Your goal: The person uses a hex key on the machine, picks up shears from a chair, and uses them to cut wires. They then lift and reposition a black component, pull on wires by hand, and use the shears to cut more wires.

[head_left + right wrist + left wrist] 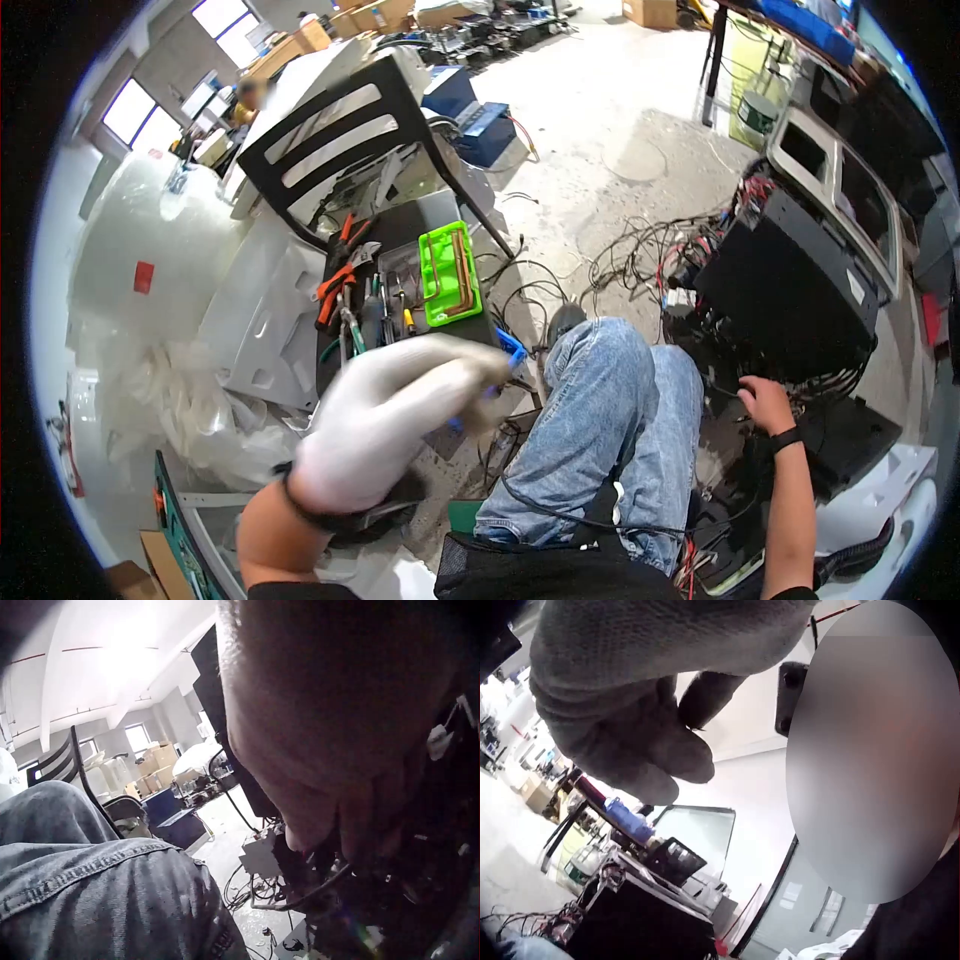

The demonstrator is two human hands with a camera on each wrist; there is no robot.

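Note:
My left hand [400, 410], in a white glove, is blurred beside the black chair [445, 210]; its fingers curl in the left wrist view. Dark shading between those fingers leaves me unable to tell whether they hold something. A blue-handled item [510, 345] shows just beyond the fingertips. On the seat lie orange-handled pliers [335, 285], an adjustable wrench [365, 255], several screwdrivers and a green tray [432, 290] of hex keys. My bare right hand [768, 405] wears a black wristband and pinches a black cable [322, 889] beside the black equipment box [790, 280].
Tangled cables [640, 245] spread over the floor between my knees [610, 390] and the box. Clear plastic wrap [150, 250] stands at the left, with a white panel [265, 320] next to it. Blue toolboxes [485, 130] sit behind the chair. A white frame [840, 190] leans at the right.

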